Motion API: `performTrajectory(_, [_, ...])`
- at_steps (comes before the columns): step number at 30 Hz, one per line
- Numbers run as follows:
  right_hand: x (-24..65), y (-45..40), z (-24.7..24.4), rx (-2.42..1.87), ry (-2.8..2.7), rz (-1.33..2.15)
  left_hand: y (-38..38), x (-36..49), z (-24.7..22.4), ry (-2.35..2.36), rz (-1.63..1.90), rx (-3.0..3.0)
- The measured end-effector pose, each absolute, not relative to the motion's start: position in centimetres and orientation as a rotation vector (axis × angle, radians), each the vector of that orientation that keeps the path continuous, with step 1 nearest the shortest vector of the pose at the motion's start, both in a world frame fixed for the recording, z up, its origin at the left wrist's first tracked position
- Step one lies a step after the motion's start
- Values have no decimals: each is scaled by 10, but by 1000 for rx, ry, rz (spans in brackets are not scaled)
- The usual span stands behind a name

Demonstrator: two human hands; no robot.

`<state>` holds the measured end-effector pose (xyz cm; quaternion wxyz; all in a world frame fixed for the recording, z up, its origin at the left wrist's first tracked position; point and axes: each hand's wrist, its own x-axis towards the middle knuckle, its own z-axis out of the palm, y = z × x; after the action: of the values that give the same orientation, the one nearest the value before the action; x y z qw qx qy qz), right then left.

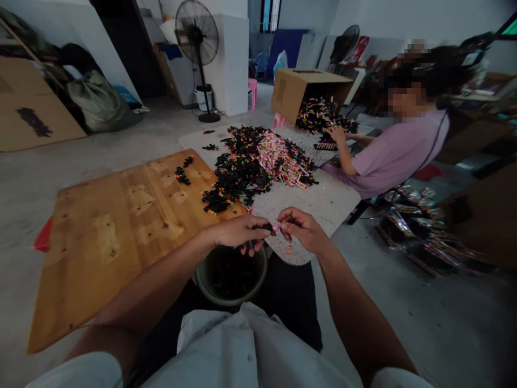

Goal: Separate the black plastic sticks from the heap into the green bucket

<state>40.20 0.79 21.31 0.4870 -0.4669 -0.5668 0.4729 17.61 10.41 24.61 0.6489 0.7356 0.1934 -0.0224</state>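
Over the lap, my left hand (242, 230) is closed round a small black plastic piece (265, 228), with more dark pieces showing under its fingers. My right hand (304, 230) pinches a tiny pink-and-white piece (277, 226) that meets the end of the black one. Both hands are close together above a round bucket (202, 288) with dark contents. Ahead on the speckled table (319, 202) lies a heap of black pieces with orange and green tips (238, 175). A heap of small pink-and-white pieces (278, 156) lies against its right side.
A wooden tabletop (100, 226) at left holds a few black pieces (182, 175). Across the table at right sits a person in a pink shirt (391, 145), hands near a tipped cardboard box (291, 97). Filled clear bags (428, 231) lie on the floor; a fan (196, 35) stands behind.
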Motion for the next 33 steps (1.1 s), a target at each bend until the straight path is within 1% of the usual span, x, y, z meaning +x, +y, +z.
performTrajectory(4, [381,7,200,-1135,-1297,1075,104,170,225,456,-59,1499])
performTrajectory(6, [372,6,188,-1131,-1244,1108,103,164,213,475,-95,1446])
performTrajectory(9, [370,11,161,-1157,-1332,1336,104,150,192,533,-228,1538])
performTrajectory(11, [376,21,138,-1225,-1457,1471,110,139,176,575,-292,1771])
performTrajectory(12, [379,27,127,-1313,-1505,1448,114,133,169,601,-306,1922])
performTrajectory(13, [382,34,116,-1437,-1527,1344,118,128,162,643,-303,2069])
performTrajectory(15, [385,50,100,-1671,-1505,1029,130,121,152,756,-260,2287])
performTrajectory(16, [385,58,95,-1738,-1474,894,136,120,149,809,-226,2350])
performTrajectory(18, [380,73,90,-1809,-1493,755,149,126,148,856,-144,2429])
performTrajectory(21, [367,90,91,-1941,-1711,635,170,152,151,881,-48,2531])
performTrajectory(24, [358,101,90,-2045,-1856,549,191,186,150,1176,-23,2566])
performTrajectory(27, [361,104,84,-2085,-1779,514,209,216,142,1450,-85,2509])
performTrajectory(33, [375,103,69,-2044,-1464,555,233,259,124,1522,-186,2412])
